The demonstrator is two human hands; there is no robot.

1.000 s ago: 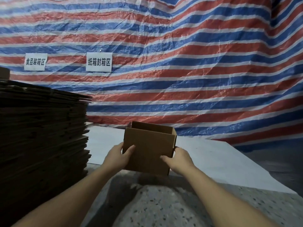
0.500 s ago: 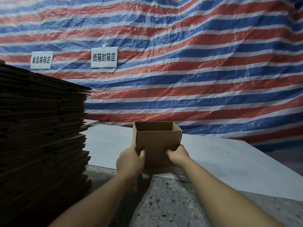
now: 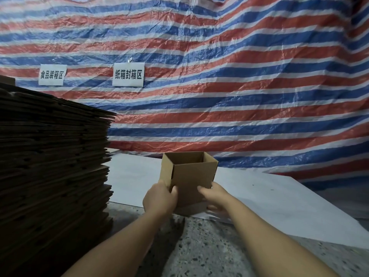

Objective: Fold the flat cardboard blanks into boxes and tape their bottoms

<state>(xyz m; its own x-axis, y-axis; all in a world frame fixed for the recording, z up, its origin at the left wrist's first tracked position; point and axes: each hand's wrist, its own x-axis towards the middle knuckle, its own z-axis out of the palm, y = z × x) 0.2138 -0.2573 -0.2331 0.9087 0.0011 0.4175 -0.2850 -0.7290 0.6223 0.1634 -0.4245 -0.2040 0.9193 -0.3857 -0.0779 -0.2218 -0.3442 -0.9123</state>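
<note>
Two hands hold one open-topped cardboard box (image 3: 189,176) in the head view, over the near edge of a white sheet (image 3: 279,200) laid on the speckled floor (image 3: 209,246). The left hand (image 3: 159,198) grips the box's lower left corner, thumb on the front face. The right hand (image 3: 216,196) grips the lower right side, fingers curled beneath. A tall stack of flat cardboard blanks (image 3: 52,160) stands at the left. Behind hangs a striped tarp (image 3: 239,76) bearing two white paper signs (image 3: 128,74).
</note>
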